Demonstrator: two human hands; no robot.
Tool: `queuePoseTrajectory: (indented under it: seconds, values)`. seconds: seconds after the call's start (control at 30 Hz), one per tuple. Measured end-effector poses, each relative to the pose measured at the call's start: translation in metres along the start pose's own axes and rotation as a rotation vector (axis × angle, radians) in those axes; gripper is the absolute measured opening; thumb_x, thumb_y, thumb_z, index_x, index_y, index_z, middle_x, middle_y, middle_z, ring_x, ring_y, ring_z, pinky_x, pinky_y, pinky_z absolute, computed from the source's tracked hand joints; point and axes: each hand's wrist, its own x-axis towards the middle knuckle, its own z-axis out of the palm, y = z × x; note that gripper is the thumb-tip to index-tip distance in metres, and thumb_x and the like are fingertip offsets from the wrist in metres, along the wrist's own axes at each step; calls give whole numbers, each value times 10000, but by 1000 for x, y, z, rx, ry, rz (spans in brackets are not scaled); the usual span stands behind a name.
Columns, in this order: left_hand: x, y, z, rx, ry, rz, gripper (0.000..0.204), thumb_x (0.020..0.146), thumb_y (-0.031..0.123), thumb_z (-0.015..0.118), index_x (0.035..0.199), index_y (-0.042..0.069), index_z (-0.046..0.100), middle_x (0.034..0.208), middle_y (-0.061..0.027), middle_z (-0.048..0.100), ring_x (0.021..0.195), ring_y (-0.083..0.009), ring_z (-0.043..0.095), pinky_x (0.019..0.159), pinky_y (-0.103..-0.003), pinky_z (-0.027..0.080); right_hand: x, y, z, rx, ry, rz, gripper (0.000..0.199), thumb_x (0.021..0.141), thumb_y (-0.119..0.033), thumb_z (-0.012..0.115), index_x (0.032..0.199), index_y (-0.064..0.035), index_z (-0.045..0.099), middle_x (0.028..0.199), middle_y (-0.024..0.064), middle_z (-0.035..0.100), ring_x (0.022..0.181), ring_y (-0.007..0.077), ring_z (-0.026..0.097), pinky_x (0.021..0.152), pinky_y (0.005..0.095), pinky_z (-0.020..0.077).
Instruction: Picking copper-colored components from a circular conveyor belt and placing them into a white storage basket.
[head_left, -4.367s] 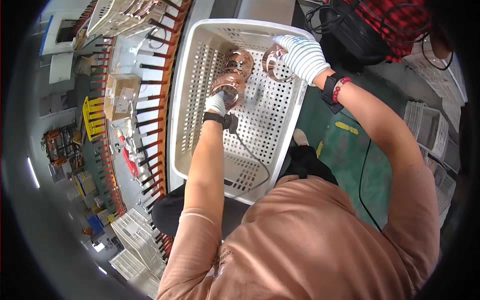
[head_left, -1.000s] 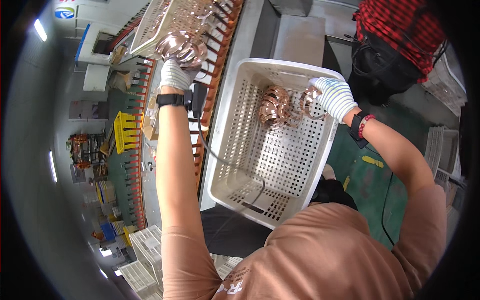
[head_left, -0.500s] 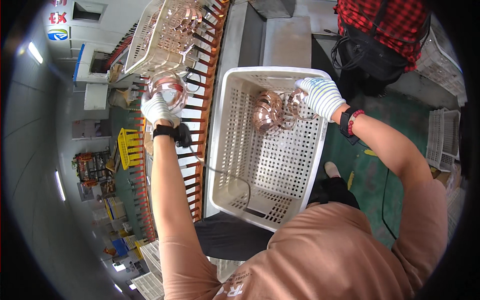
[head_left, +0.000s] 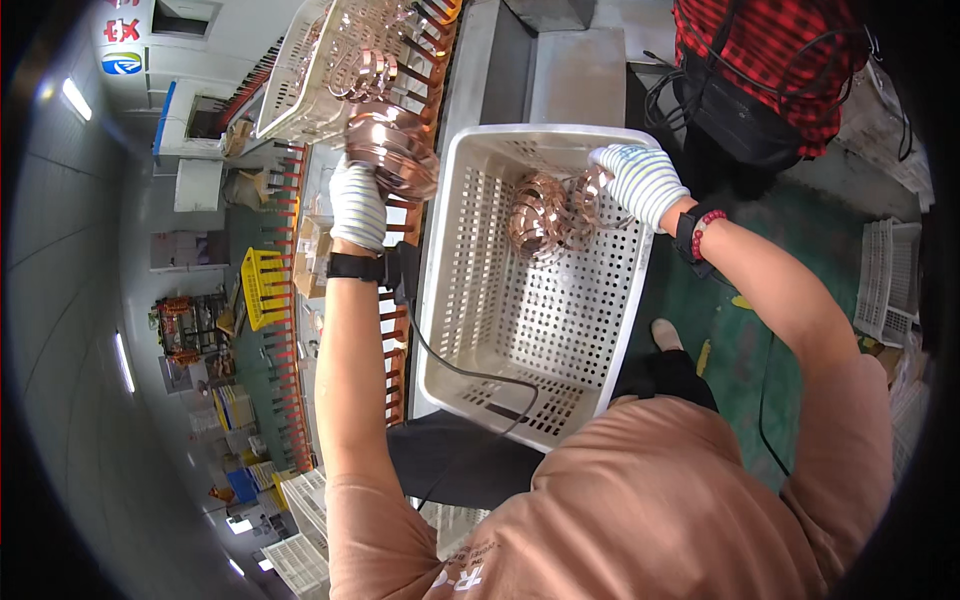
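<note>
My left hand point(head_left: 359, 205), in a striped knit glove, is closed around the near edge of a shiny, rounded, copper-coloured banded metal piece point(head_left: 392, 150). It is held up over the conveyor, just left of the white perforated basket point(head_left: 462, 290). My right hand point(head_left: 640, 186), gloved alike, is at the basket's far right corner, its fingers bent down inside the rim. A looped copper-coloured metal piece point(head_left: 590, 190) hangs at those fingertips, and they seem to pinch it. Beside it, a similar rounded copper-coloured piece point(head_left: 537, 216) rests in the far part of the basket.
Along the left runs a conveyor with rows of dark slats point(head_left: 395, 345). A cream crate point(head_left: 318, 110) of copper-coloured loops stands at its far end. A person in a red checked shirt point(head_left: 760, 60) is at the far right. A cable point(head_left: 460, 372) trails from my left wrist over the basket.
My left hand has moved right with the rounded copper-coloured piece, from the conveyor's far side toward the basket. My right hand has stayed nearly still at the basket corner.
</note>
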Motion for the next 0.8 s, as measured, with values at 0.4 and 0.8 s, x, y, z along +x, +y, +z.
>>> queuePoseTrajectory:
  seconds: [0.4,0.8]
  values:
    - [-110,82,34,180,137,-117,357,907,54,653,1255,-25,674,1007,-106,752,909,-172,682,827,-323,537,9,5,10,-102,-1,-74,219,943,-155,615,1118,-64,711,1033,166,749,941,321,723,844,415,557]
    - [-189,64,-10,956,-40,-220,287,880,257,683,1103,78,709,954,-215,735,938,-377,715,841,-446,557,24,-247,36,685,-314,-371,658,936,-230,697,1502,-30,428,1213,258,681,1061,382,691,920,441,538]
